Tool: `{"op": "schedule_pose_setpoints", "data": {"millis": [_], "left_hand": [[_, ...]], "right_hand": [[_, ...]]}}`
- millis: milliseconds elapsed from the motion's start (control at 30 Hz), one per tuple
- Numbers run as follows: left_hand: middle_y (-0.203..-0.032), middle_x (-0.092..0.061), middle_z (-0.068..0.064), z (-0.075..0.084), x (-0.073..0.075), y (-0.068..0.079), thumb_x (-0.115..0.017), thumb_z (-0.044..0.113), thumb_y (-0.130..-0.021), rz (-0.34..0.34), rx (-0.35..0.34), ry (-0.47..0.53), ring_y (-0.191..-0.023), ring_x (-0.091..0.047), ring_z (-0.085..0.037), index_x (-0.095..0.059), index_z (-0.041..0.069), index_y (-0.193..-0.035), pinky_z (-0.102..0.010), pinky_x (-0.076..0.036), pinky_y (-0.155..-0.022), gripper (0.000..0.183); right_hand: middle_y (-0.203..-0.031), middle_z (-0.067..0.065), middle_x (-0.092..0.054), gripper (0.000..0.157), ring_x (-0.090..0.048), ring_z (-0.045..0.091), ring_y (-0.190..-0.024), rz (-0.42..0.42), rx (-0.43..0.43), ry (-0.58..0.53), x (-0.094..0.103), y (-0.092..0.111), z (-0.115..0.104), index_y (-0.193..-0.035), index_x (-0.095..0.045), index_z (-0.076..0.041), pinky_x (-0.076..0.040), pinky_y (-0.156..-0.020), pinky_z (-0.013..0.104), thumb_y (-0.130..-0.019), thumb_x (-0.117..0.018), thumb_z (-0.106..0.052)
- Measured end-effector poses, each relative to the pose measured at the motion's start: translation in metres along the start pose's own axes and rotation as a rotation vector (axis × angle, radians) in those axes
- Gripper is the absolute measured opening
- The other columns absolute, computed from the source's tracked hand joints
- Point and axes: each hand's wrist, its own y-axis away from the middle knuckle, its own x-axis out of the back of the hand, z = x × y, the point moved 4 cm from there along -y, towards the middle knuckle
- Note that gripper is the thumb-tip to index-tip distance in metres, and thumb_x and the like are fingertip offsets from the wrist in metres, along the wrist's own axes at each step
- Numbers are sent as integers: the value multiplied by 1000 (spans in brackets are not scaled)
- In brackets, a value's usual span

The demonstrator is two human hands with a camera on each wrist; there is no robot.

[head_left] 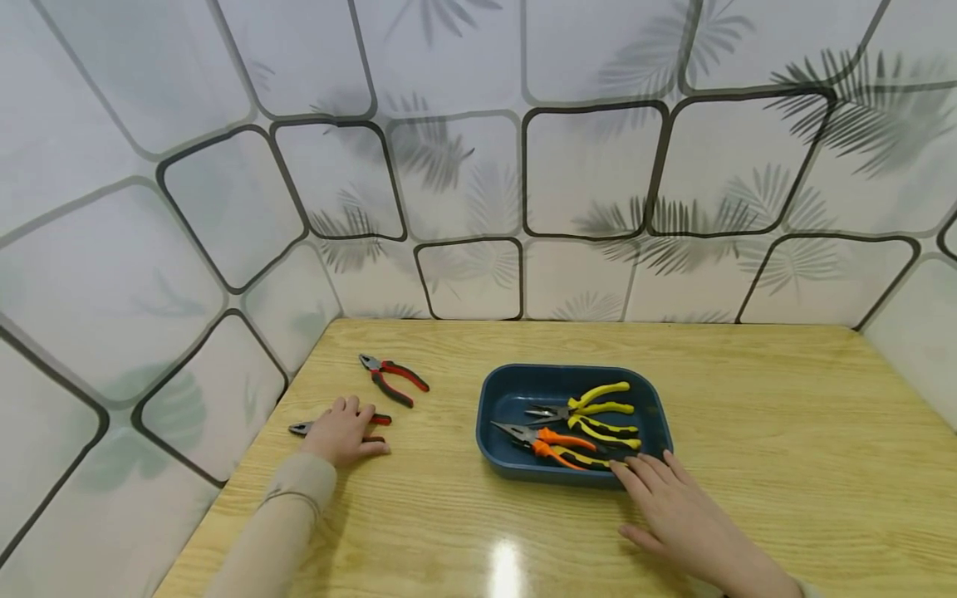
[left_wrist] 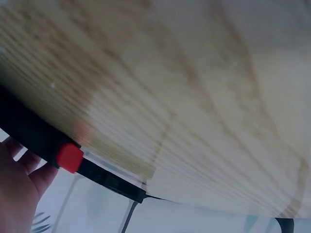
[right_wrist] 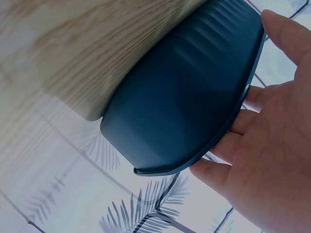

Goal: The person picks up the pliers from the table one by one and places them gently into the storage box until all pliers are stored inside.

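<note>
My left hand [head_left: 341, 433] lies across combination pliers [head_left: 301, 428] with red-and-black handles, thumb and fingers on either side of them. Their steel head pokes out to its left. In the left wrist view, fingertips meet a dark handle [left_wrist: 111, 180] with a red patch. My right hand [head_left: 684, 519] rests its fairly straight fingers over the near right rim of a dark blue bin [head_left: 486, 453]; its thumb is apart, nearer me. Inside the bin lie orange-handled long-nose pliers [head_left: 571, 439] and several yellow-handled pliers [head_left: 602, 408], some with black on the grips.
Another pair of red-and-black pliers [head_left: 392, 378] lies splayed beyond my left hand. All rests on a light wood table [head_left: 419, 531], with patterned panels [head_left: 463, 278] rising along its back and sides.
</note>
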Motion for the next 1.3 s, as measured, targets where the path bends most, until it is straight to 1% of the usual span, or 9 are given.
{"op": "schedule_pose_setpoints", "data": {"millis": [200, 333, 500, 667, 900, 1033, 1200, 1300], "left_hand": [[-81, -38, -7, -1, -3, 3, -49, 64, -74, 33, -23, 13, -70, -39, -24, -48, 8, -96, -39, -41, -61, 60], [-81, -38, -7, 0, -2, 4, -49, 62, -75, 57, -41, 23, -69, -39, -23, -48, 9, -97, -38, -41, -59, 58], [-82, -40, -8, 1, 0, 5, -51, 60, -75, 42, -40, 45, -71, -41, -24, -48, 10, -95, -38, -43, -54, 54], [-82, -42, -9, 2, 2, 5, -53, 59, -75, 22, -25, 82, -70, -42, -23, -49, 11, -95, -38, -42, -53, 52], [-82, -45, -9, 5, 2, 4, -53, 61, -74, -15, -10, 110, -73, -46, -25, -49, 14, -93, -39, -42, -50, 51], [-80, -44, -7, 8, 1, 3, -52, 62, -74, -18, -31, 109, -71, -46, -23, -49, 16, -92, -38, -42, -50, 50], [-80, -45, -7, 11, 3, 2, -50, 63, -74, -13, -66, 82, -72, -46, -23, -51, 15, -97, -37, -42, -51, 54], [-82, -46, -8, 15, 5, 1, -51, 63, -74, -12, -79, 73, -74, -47, -24, -52, 15, -100, -37, -43, -53, 55]], "right_hand": [[-115, 12, -51, 68, -44, 30, -108, -1, 6, 8, 2, 0, -1, -125, -47, -3, -28, -94, 53, -75, -64, -45], [-115, 12, -51, 68, -44, 30, -108, -4, 8, 11, 2, 1, -1, -126, -46, -3, -28, -93, 54, -75, -63, -46], [-114, 12, -52, 68, -45, 31, -107, 11, 20, 16, 1, 2, -2, -125, -47, -3, -29, -93, 54, -74, -64, -46], [-113, 12, -52, 68, -46, 30, -106, 37, 25, 14, 0, 2, -2, -124, -48, -3, -29, -92, 54, -73, -65, -46], [-114, 12, -52, 69, -45, 30, -108, 8, 9, 1, -1, 1, -1, -125, -47, -3, -27, -94, 54, -73, -65, -45], [-114, 12, -52, 69, -45, 30, -107, 14, 13, 7, -1, 1, -1, -125, -47, -3, -28, -93, 54, -73, -65, -45], [-113, 12, -52, 68, -46, 30, -106, 42, 31, 15, 1, 1, -2, -124, -48, -3, -29, -92, 54, -73, -65, -45], [-113, 12, -52, 69, -46, 30, -106, 37, 27, 13, 1, 1, -2, -124, -48, -3, -29, -92, 54, -73, -65, -45]]}}
